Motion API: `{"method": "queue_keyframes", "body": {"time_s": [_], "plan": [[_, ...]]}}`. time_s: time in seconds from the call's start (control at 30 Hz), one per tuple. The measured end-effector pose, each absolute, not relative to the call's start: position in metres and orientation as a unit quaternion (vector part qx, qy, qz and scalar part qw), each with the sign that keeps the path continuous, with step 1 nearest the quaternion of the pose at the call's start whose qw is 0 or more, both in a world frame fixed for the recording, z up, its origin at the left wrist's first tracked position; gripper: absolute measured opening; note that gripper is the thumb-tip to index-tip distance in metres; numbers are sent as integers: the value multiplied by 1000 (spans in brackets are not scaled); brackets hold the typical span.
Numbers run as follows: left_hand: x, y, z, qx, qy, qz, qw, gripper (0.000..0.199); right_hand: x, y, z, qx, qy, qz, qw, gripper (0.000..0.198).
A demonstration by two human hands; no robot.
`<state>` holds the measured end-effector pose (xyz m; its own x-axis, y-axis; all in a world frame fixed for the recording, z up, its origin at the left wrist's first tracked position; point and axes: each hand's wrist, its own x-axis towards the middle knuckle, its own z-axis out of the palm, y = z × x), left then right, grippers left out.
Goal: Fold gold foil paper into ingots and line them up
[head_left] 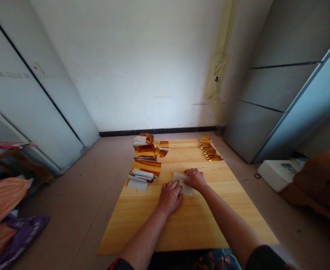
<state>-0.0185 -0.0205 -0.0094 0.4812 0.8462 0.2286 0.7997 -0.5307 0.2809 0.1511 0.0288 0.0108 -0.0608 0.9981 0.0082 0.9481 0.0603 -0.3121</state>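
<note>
A pale paper sheet (186, 190) lies on the wooden table (210, 221) in front of me. My left hand (170, 195) rests on the sheet's left part, its fingers bent and pressed onto it. At the upper right edge, my right hand (195, 179) grips the sheet with curled fingers; its fingertips are partly hidden. Stacks of gold foil paper (146, 167) with pale backs stand to the left of my hands. A row of folded gold paper pieces (210, 150) overlaps along the far right of the table.
Two loose gold foil papers (162, 151) lie beside the stacks. Behind the table is a white wall (142, 75). A grey cabinet (266, 97) and a white box (277, 174) stand on the right. Orange and purple bags (21, 232) are on the left.
</note>
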Motion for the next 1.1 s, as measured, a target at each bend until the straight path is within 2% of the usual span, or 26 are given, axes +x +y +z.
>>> {"method": "queue_keyframes", "body": {"time_s": [0.1,0.27,0.47,0.73,0.87,1.1], "plan": [[-19,-20,-10,858,477,172,80,32,146,36,15,-685,-710,130,97,26],[-19,-21,-11,854,479,186,85,30,144,40,18,-651,-737,115,137,19],[-17,-22,-10,859,472,186,66,25,148,19,13,-552,-823,41,127,22],[-17,-26,-6,864,463,196,29,29,148,-1,10,-514,-850,12,112,21],[-19,-30,-4,864,458,210,8,19,149,-2,9,-513,-851,18,109,21],[-18,-25,-7,882,417,220,13,34,147,-1,6,-521,-848,1,102,20]]}}
